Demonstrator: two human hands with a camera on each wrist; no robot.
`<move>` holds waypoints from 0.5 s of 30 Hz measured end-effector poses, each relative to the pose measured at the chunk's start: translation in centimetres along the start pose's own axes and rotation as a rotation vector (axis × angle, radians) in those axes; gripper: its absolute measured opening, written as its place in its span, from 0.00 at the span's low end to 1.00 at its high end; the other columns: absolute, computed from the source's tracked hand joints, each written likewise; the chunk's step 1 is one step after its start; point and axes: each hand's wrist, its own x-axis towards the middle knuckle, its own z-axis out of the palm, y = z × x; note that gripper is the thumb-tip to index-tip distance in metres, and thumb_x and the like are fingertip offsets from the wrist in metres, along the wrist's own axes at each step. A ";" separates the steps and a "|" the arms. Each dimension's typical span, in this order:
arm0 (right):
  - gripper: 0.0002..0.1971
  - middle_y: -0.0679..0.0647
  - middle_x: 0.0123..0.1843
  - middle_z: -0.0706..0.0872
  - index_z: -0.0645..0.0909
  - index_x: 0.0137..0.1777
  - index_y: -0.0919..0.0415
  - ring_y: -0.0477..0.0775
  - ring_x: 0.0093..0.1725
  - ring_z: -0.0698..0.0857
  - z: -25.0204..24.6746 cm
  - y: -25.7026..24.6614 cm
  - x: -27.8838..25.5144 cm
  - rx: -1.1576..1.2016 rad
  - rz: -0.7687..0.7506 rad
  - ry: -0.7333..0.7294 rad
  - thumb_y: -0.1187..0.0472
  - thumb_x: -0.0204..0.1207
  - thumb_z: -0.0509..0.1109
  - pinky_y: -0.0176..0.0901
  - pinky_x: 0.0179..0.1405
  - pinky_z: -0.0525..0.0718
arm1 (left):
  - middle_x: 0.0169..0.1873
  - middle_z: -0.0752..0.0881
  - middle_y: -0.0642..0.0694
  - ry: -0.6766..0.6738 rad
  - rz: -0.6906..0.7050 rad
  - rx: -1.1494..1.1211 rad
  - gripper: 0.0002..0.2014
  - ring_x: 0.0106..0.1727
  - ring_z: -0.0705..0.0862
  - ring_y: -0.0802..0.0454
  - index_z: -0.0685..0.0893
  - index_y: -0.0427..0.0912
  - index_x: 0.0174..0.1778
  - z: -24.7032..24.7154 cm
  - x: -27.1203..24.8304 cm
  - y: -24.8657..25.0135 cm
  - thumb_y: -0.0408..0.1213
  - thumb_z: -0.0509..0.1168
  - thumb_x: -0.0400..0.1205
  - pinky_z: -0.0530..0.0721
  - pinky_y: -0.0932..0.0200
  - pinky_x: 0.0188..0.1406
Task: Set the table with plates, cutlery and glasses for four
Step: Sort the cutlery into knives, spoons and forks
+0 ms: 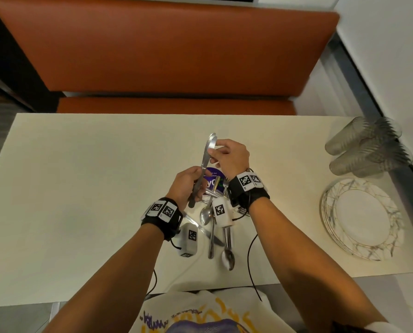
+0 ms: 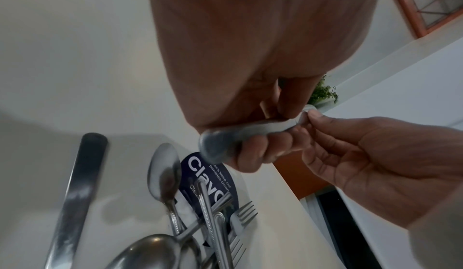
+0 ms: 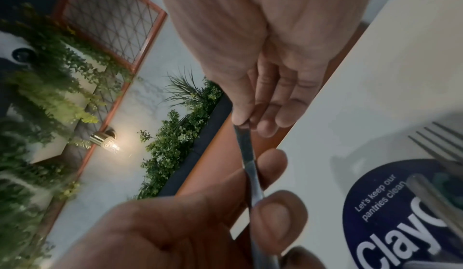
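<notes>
In the head view my left hand (image 1: 187,185) grips the handle of a table knife (image 1: 206,155) above the middle of the cream table (image 1: 80,188), blade pointing away from me. My right hand (image 1: 227,156) pinches the blade between thumb and fingertips. A second blade tip seems to sit behind the first. In the left wrist view the knife handle (image 2: 250,132) lies in my left hand (image 2: 238,55), and my right hand (image 2: 388,164) touches its far end. In the right wrist view the thumb of my right hand (image 3: 250,45) pinches the knife (image 3: 248,158) above my left hand (image 3: 162,229).
A pile of cutlery (image 1: 212,224) with spoons, forks and a knife lies under my wrists, partly on a purple sticker (image 1: 212,179). A stack of marbled plates (image 1: 361,217) sits at the right edge. Clear glasses (image 1: 364,147) lie on their sides behind it. An orange bench (image 1: 164,56) runs along the far side.
</notes>
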 end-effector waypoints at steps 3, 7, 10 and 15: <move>0.14 0.52 0.40 0.94 0.90 0.61 0.56 0.47 0.35 0.92 0.0 0.3 0.0 -0.075 -0.082 -0.019 0.58 0.77 0.78 0.52 0.46 0.93 | 0.32 0.79 0.39 -0.023 -0.033 -0.025 0.14 0.27 0.75 0.46 0.88 0.37 0.51 -0.1 -0.1 0.1 0.40 0.58 0.89 0.73 0.54 0.30; 0.21 0.53 0.44 0.95 0.85 0.71 0.55 0.46 0.34 0.92 0.0 0.2 0.1 -0.090 -0.068 -0.060 0.56 0.78 0.77 0.50 0.43 0.94 | 0.31 0.78 0.41 -0.032 -0.056 -0.052 0.12 0.26 0.73 0.47 0.86 0.37 0.49 -0.5 -0.2 0.0 0.41 0.61 0.87 0.72 0.54 0.29; 0.27 0.54 0.51 0.93 0.74 0.80 0.53 0.46 0.36 0.92 -0.6 -0.3 0.3 -0.054 -0.078 -0.133 0.59 0.82 0.73 0.42 0.41 0.93 | 0.29 0.75 0.41 -0.040 -0.055 -0.083 0.11 0.24 0.68 0.49 0.85 0.36 0.48 -0.8 -0.3 0.0 0.40 0.61 0.85 0.65 0.54 0.29; 0.18 0.58 0.47 0.94 0.83 0.73 0.55 0.54 0.35 0.94 -1.1 -0.2 1.2 -0.040 -0.106 -0.192 0.65 0.83 0.69 0.57 0.45 0.94 | 0.26 0.74 0.43 -0.055 -0.050 -0.032 0.12 0.22 0.67 0.49 0.85 0.38 0.44 -0.7 -0.4 0.2 0.40 0.59 0.86 0.60 0.53 0.30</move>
